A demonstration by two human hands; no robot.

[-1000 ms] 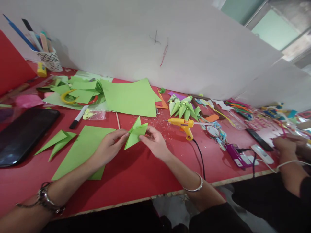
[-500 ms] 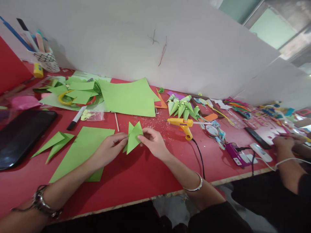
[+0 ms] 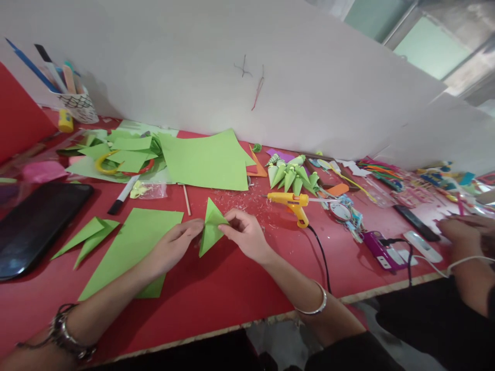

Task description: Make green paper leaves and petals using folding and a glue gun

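A folded green paper piece point(image 3: 211, 229) is held up between both hands over the red table point(image 3: 216, 288). My right hand point(image 3: 244, 232) pinches its right edge between thumb and fingers. At its left edge, my left hand point(image 3: 178, 241) grips the paper with closed fingers. Beneath my left forearm lies a flat green sheet point(image 3: 135, 237). Another folded green piece point(image 3: 91, 237) with two points rests left of that sheet. The yellow glue gun point(image 3: 294, 202) lies right of my right hand, its black cord running toward the table's front edge.
Behind are a large green sheet point(image 3: 204, 162), green scraps point(image 3: 133, 147) and pointed green pieces point(image 3: 292, 175). A black phone point(image 3: 38, 221) and marker point(image 3: 122, 196) lie left. A purple adapter point(image 3: 382, 251) and another person's hands point(image 3: 462, 232) are at right.
The folded green piece has been turned in my hands and now shows one tall point at the top instead of two. The camera view has shifted slightly.
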